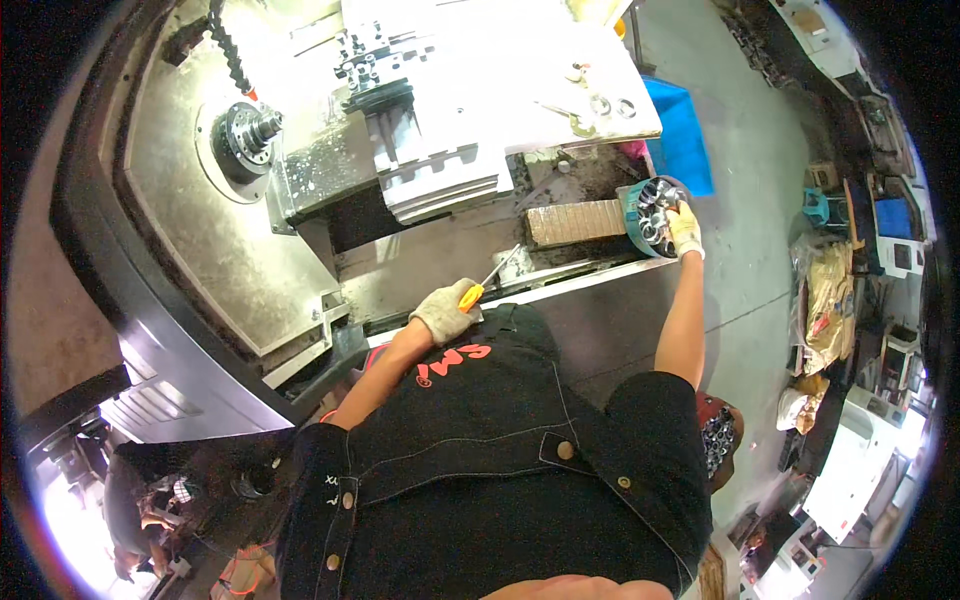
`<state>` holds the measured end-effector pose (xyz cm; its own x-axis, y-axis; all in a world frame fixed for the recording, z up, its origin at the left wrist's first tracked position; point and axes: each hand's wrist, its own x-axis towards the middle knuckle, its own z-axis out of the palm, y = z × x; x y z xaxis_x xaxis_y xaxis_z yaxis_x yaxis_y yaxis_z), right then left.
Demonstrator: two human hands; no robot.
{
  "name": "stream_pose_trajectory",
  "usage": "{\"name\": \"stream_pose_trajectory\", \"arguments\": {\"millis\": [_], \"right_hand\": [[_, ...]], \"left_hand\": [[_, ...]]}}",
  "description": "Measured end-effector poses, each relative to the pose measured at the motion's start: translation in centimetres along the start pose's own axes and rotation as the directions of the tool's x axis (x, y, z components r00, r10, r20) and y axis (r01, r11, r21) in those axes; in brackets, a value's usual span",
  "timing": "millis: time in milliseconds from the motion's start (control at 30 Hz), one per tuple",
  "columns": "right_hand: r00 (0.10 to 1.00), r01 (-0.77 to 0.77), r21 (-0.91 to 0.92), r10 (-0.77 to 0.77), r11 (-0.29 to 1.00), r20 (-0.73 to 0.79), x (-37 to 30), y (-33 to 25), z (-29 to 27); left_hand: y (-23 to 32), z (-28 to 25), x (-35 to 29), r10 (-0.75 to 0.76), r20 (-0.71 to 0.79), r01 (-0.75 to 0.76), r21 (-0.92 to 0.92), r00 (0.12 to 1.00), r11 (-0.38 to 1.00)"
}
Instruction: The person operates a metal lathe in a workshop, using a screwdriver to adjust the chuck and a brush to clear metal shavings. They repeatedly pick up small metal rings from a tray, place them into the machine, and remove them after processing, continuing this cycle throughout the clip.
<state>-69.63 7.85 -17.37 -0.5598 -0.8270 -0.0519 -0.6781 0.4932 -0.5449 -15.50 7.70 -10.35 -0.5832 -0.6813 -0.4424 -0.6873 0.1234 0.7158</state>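
My left hand (446, 313), in a pale work glove, is closed round the yellow handle of a screwdriver-like tool (487, 283). Its thin metal shaft points up and to the right over the machine's front ledge. On the right, my gloved right hand (685, 230) reaches over the rim of a round teal container (634, 222) full of shiny metal rings (655, 205). Its fingers are together among the rings; whatever they pinch is hidden. The container stands at the end of a long, brownish block (577, 223).
A lathe chuck (248, 138) sits in the machine at left, below a black coolant hose (230, 50). Loose rings (612, 105) lie on a brightly lit board (560, 80). A blue bin (682, 135) stands behind, and a red container of metal parts (718, 440) is by my right side.
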Motion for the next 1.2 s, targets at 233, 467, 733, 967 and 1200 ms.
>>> {"name": "stream_pose_trajectory", "arguments": {"millis": [233, 467, 733, 967, 1200], "right_hand": [[0.954, -0.269, 0.695, 0.285, 0.667, 0.096, -0.9, -1.9, -0.8], [0.951, -0.060, 0.587, -0.132, 0.807, 0.278, -3.6, -4.8, 6.0], [0.526, -0.669, 0.729, -0.600, 0.145, 0.602, -11.0, -31.2, 10.3], [0.338, -0.704, 0.653, -0.676, 0.280, 0.654, -13.2, -45.4, 18.1], [0.230, -0.688, 0.633, -0.720, 0.355, 0.654, -13.7, -51.1, 23.5]], "left_hand": [[0.7, -0.3, -0.3, -0.016, 0.013, 0.016, 0.014, 1.000, 1.000], [-0.1, -0.7, -0.7, 0.008, -0.215, -0.027, -0.090, 0.977, 0.996], [-1.4, -4.4, -4.4, -0.094, -0.533, -0.017, -0.200, 0.841, 0.980], [-1.5, -6.8, -11.5, -0.200, -0.734, 0.099, -0.180, 0.649, 0.979], [-3.3, -6.6, -13.8, -0.410, -0.688, 0.295, -0.286, 0.599, 0.912]]}}
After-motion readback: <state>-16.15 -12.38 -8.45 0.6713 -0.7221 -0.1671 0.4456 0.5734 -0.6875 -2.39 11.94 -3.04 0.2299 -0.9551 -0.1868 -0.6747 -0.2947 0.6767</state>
